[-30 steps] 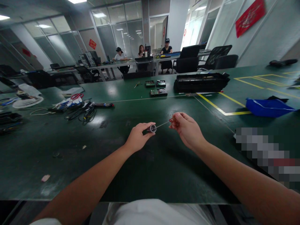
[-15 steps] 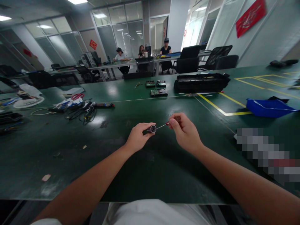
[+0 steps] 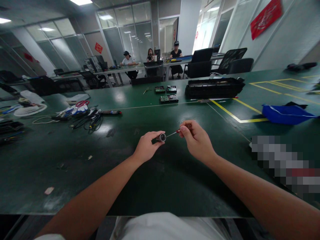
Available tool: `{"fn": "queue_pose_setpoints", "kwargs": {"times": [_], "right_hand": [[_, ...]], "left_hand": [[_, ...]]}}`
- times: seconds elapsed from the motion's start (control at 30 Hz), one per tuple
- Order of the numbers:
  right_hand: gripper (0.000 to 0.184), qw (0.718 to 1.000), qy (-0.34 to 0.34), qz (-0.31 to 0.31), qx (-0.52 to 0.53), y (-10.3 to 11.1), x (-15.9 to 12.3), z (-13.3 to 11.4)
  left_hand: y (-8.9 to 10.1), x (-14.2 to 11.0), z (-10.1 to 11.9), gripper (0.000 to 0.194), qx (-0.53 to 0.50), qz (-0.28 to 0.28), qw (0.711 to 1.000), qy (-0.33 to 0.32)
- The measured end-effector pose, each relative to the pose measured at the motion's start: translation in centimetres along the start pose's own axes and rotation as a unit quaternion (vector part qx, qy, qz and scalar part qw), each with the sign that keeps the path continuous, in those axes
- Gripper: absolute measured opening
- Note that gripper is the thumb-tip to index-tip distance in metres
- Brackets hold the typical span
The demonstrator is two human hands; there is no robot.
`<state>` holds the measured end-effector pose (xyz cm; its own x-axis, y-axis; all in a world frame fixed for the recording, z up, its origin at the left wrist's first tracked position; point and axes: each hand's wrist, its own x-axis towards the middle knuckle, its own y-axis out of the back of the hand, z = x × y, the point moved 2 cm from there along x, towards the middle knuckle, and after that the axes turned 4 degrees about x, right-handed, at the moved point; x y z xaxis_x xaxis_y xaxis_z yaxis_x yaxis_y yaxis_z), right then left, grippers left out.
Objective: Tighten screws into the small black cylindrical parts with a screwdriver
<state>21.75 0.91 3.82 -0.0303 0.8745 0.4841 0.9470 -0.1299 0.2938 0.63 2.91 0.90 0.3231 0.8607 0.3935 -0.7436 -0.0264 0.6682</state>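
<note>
My left hand [image 3: 146, 146] is closed around a short dark cylinder [image 3: 162, 137], thumb below and fingers above. Its round end, with a pale metallic rim, faces me; what is inside is too small to make out. In my right hand [image 3: 196, 138] is a screwdriver [image 3: 172, 134] with a reddish handle, pinched between thumb and fingers. The thin metal shaft points left, and its tip meets the cylinder's rim or side; exactly where I cannot tell. Both hands are held over the green table [image 3: 150, 190].
Several tangled cables [image 3: 91, 118] lie left, near red-handled scissors [image 3: 82, 103]. Circuit-board drives [image 3: 169, 98] and a long black housing [image 3: 215, 88] sit farther back. A blue tray [image 3: 287, 114] is right, above a blurred-out object [image 3: 280, 160]. People sit at a far desk [image 3: 112, 70].
Almost nothing differs. The view has shifted very slightly, and the right hand's grip on the screwdriver handle has turned a little.
</note>
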Motion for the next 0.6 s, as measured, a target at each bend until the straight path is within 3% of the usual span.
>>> {"fn": "queue_pose_setpoints", "kwargs": {"times": [0.6], "right_hand": [[0.021,0.999,-0.031,-0.003,-0.003,-0.23,0.09,0.46]], "left_hand": [[-0.02,0.07,-0.03,0.043,0.014,-0.014,1.000,0.015]]}}
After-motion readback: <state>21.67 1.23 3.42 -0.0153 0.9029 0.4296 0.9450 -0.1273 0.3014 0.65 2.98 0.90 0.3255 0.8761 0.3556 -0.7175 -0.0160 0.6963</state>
